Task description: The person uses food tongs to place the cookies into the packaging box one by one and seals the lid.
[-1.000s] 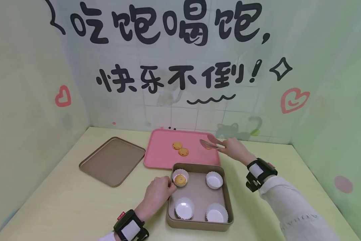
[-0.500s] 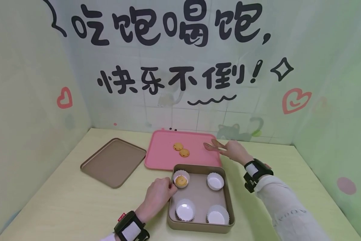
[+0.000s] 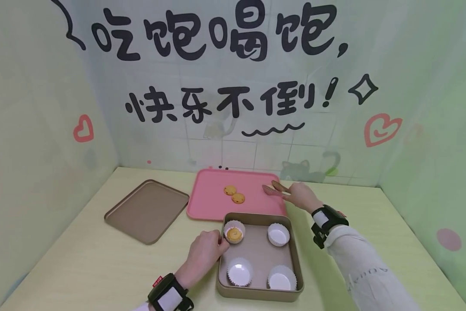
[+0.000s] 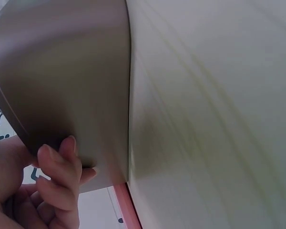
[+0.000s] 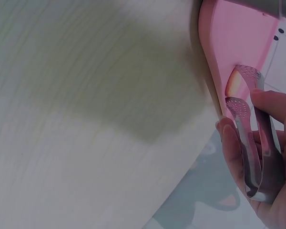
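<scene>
Soft, diffuse light lays a blurry-edged shadow [image 5: 148, 105] on the bench [image 3: 81, 259] beside the right hand [image 3: 303, 196], the wrist views looking dimmer.

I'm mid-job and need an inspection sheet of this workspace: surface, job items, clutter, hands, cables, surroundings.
Surface: pale wood-grain table.
Baking tin: holds four white paper cups; the far-left one contains a cookie, no cookie seen in the others.
Pink tray: two cookies near its middle; a third cookie at the tongs' tips, pinched or not unclear.
Clutter: flat brown tray left of the pink tray.
Left hand: grips the tin's left wall.
Right hand: holds metal tongs over the pink tray's right side.
Cables: nothing seen.
Surroundings: back wall with black lettering.
</scene>
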